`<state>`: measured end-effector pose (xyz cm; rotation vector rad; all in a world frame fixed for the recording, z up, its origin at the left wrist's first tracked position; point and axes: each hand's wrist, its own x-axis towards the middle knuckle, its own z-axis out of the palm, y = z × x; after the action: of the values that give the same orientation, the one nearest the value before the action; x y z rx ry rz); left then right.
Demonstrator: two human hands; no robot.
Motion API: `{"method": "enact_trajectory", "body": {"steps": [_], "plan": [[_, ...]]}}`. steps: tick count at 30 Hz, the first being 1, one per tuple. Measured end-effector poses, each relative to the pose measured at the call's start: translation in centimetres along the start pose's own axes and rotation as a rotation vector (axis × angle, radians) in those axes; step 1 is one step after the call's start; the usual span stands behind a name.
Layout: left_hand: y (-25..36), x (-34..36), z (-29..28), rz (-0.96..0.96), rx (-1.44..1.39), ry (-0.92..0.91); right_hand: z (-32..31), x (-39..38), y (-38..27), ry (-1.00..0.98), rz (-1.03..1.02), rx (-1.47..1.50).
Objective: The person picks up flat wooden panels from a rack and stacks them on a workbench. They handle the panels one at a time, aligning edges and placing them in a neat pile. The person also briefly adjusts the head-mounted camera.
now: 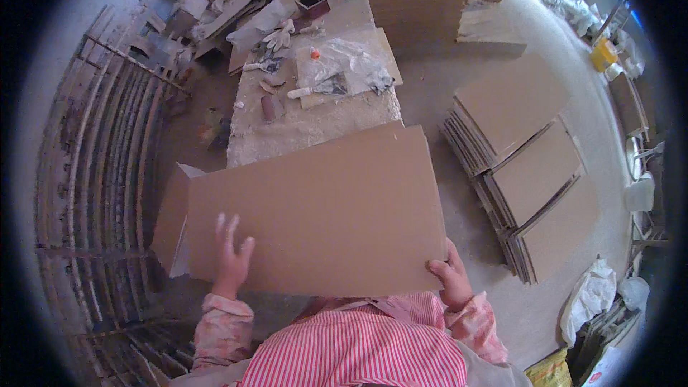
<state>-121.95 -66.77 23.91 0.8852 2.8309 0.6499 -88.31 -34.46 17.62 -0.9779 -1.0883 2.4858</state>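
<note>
A large brown cardboard sheet (322, 215) spans the space before my body, its far edge over the near end of the workbench. At its near right corner, my right hand (451, 276) grips the edge, thumb on top and fingers underneath. Over the sheet's left part, my left hand (233, 254) has its fingers spread; whether it touches the surface I cannot tell. Past the sheet's left edge, another cardboard piece (172, 226) with a pale, torn-looking edge sticks out.
The workbench (315, 125) carries plastic film (340, 61), a glove (278, 37), brushes and a small dark box (312, 6). Stacked cardboard sheets (530, 172) lie on the floor at right. A tall cardboard stack (412, 11) stands behind. A slatted rack (107, 186) fills the left side.
</note>
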Motion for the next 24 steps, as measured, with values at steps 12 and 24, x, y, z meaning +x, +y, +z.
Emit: {"method": "enact_trajectory", "body": {"steps": [12, 24], "plan": [[-22.7, 6.5, -7.3, -0.272, -0.194, -0.012, 6.8, -7.7, 7.8, 0.326, -0.039, 0.008], [-23.3, 3.4, -10.2, -0.585, -0.747, -0.351, -1.5, -5.5, 9.0, 0.376, 0.153, -0.101]]}}
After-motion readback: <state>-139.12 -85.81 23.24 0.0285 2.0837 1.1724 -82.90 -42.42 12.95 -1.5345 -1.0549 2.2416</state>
